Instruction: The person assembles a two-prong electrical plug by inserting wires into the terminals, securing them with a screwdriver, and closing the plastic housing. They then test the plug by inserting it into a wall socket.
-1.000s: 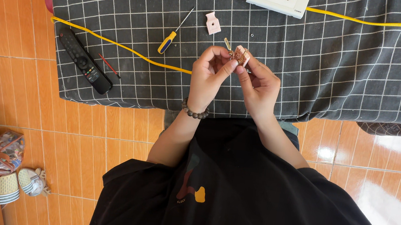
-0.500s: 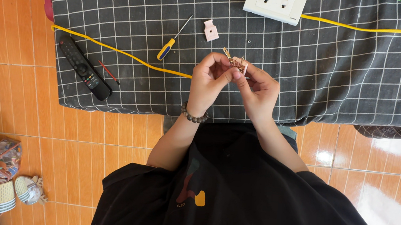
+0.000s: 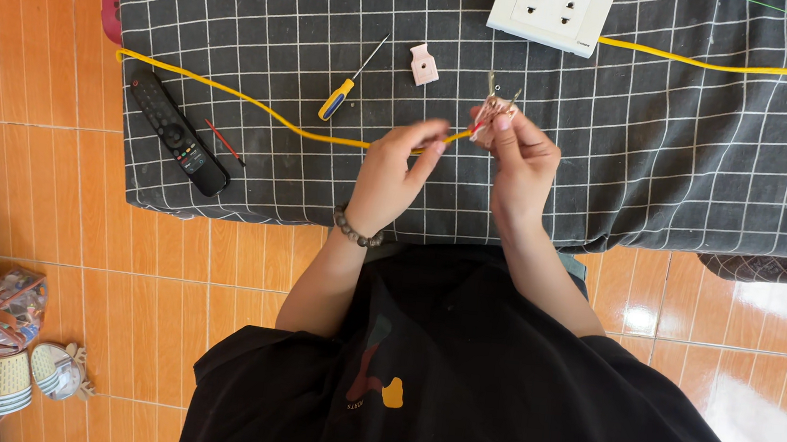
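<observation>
My right hand point(image 3: 516, 156) pinches a small pinkish plug body point(image 3: 496, 116) with two metal prongs sticking up. My left hand point(image 3: 397, 170) grips the end of a yellow cable point(image 3: 230, 92), whose thin wires lead into the plug. Both hands hover over the near edge of a dark grid-patterned cloth point(image 3: 696, 167). A yellow-handled screwdriver point(image 3: 347, 90) and a small pink plug cover point(image 3: 423, 64) lie on the cloth just beyond my hands.
A white double socket box point(image 3: 550, 8) with another yellow cable point(image 3: 727, 64) sits at the top. A black remote point(image 3: 176, 132) and a thin red wire piece point(image 3: 223, 140) lie at left. Orange floor tiles, stacked cups point(image 3: 7, 384) and bags lie lower left.
My hands have drawn apart: the left slid back along the yellow cable while the right kept the plug. The view shifted slightly.
</observation>
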